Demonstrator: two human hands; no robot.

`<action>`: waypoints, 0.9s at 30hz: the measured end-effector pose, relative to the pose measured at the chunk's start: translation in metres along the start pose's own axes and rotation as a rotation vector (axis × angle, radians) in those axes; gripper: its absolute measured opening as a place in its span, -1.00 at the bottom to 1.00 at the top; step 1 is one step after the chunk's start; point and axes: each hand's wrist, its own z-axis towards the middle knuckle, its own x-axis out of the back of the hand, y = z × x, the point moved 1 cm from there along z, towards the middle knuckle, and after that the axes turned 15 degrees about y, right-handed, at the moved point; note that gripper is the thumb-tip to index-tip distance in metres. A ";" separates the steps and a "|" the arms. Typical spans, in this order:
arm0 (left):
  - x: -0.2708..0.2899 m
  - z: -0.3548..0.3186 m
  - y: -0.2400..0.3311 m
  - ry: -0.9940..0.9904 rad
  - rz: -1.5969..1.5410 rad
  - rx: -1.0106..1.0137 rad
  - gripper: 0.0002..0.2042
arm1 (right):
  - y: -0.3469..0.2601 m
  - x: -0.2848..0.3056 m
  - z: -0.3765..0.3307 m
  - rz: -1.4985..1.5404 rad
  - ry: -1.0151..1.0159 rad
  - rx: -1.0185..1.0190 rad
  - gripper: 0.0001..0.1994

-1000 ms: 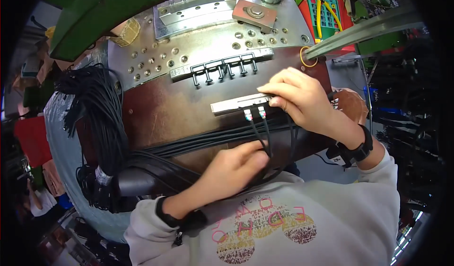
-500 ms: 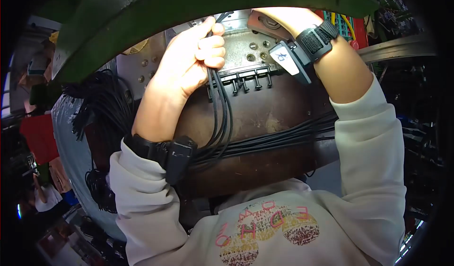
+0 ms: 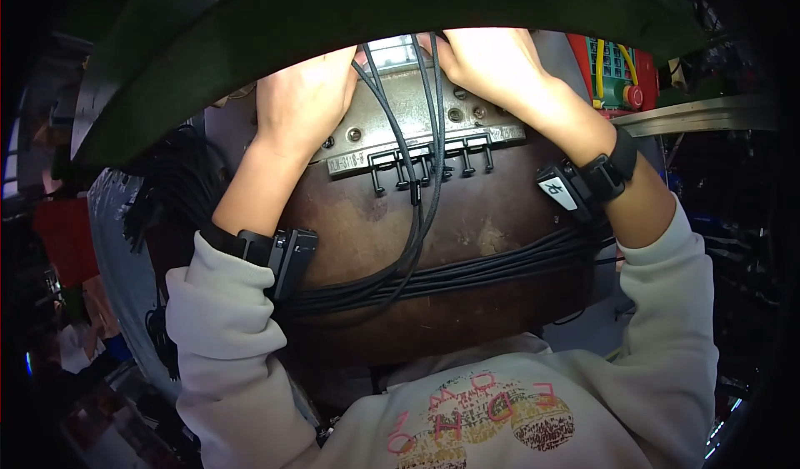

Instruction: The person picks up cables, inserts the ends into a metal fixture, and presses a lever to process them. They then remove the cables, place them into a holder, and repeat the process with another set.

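Both my hands reach up under the dark beam, on either side of several thin black cables [image 3: 405,248]. My left hand [image 3: 307,98] is closed at the left, with one cable running to its fingertips; the beam covers part of its fingers. Opposite, my right hand [image 3: 493,62] has its thumb beside the cables, its other fingertips hidden by the beam. The cables hang over a metal block [image 3: 400,102] and pass a row of black hooked prongs [image 3: 433,162] on its front edge. Lower down, they bend left into a long cable bundle [image 3: 467,276].
The green beam [image 3: 400,2] arches across the top. A brown curved work surface [image 3: 450,211] lies below the block. More black cables [image 3: 171,190] hang at the left. At the upper right are a red control box [image 3: 612,73] with a red button and a metal rail [image 3: 692,117].
My left hand has moved up and left from the cables it gripped in a fist. My right hand has shifted outward. The cables now hang between both hands, and the view has tilted.
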 end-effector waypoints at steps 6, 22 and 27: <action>-0.006 -0.002 0.002 -0.004 0.018 0.078 -0.54 | -0.004 0.002 0.011 0.066 -0.055 -0.394 -0.68; 0.242 -0.284 0.164 -1.325 -0.065 0.930 -0.63 | -0.108 0.194 -0.386 0.202 -0.340 -1.088 -0.49; 0.236 -0.314 0.150 -1.566 0.130 0.620 -0.61 | -0.127 0.173 -0.405 -0.011 -0.387 -0.792 -0.65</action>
